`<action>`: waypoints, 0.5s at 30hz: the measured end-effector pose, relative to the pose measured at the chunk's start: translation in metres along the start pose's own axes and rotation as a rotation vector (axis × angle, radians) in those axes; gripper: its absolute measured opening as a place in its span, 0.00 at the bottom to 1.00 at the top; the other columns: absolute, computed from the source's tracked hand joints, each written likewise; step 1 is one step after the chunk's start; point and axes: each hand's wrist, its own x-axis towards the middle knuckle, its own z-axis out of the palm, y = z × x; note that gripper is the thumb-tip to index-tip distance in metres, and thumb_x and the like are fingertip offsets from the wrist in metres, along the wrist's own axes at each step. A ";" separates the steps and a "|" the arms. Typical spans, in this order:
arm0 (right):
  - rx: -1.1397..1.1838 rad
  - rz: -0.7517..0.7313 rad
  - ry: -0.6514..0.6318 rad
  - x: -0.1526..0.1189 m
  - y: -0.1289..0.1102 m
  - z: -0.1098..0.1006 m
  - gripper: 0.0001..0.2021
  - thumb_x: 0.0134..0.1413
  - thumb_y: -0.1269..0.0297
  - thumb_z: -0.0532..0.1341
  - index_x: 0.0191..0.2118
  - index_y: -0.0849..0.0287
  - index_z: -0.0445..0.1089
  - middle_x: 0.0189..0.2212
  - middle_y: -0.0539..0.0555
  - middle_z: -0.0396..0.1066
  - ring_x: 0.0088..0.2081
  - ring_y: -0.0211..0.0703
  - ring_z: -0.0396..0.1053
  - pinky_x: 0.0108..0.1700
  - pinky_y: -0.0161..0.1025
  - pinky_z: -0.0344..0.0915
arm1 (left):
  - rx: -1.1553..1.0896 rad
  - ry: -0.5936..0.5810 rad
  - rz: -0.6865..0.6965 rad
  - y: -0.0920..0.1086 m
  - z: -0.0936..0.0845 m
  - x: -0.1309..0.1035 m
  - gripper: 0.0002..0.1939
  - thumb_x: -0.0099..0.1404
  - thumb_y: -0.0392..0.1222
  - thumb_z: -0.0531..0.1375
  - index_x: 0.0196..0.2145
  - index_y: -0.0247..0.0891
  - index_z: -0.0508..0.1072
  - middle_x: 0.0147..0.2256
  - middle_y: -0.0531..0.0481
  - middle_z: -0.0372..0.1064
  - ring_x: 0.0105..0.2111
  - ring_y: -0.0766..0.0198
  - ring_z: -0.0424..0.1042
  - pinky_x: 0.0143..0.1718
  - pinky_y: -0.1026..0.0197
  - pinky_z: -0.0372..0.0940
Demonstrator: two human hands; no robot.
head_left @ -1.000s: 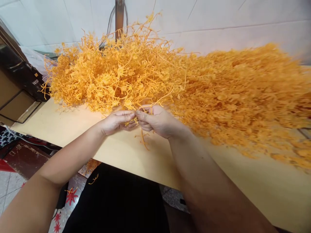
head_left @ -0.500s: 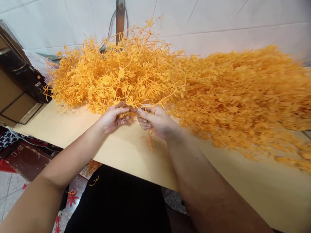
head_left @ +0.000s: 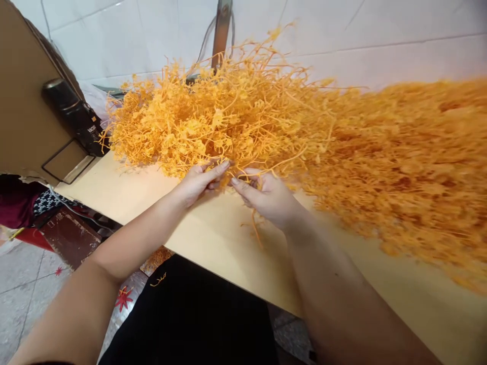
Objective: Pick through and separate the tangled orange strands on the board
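Observation:
A tangled heap of thin, curly orange strands [head_left: 213, 121] with small knobbly clusters lies on the pale tabletop [head_left: 224, 248]. At its front edge my left hand [head_left: 200, 183] is closed, thumb against fingers, with orange strands in its grip. Close beside it, my right hand [head_left: 268, 197] pinches an orange strand between thumb and fingers. Parts of that strand loop over the fingers. The fingertips of both hands are near each other, and the heap partly hides what the left fingers hold. Below the right hand, a loose strand [head_left: 256, 230] shows against the tabletop.
More orange material [head_left: 411, 172], blurred, spreads along the right side. At left stand a cardboard box [head_left: 23, 91] and a black cylindrical item [head_left: 72, 111]. A metal post [head_left: 221, 30] rises before the tiled wall [head_left: 323, 25]. Orange bits lie on my black clothing [head_left: 190, 314].
The view has swung left, so everything appears farther right. My left thumb has straightened along the strands, and my fingers have shifted slightly while both hands stay at the heap's front edge.

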 end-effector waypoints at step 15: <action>-0.011 0.155 0.271 -0.003 0.006 0.002 0.22 0.31 0.43 0.64 0.26 0.58 0.65 0.24 0.50 0.65 0.26 0.36 0.62 0.31 0.39 0.61 | 0.373 0.018 0.096 -0.008 0.001 0.000 0.11 0.60 0.43 0.55 0.31 0.31 0.70 0.21 0.54 0.61 0.26 0.73 0.61 0.32 0.69 0.58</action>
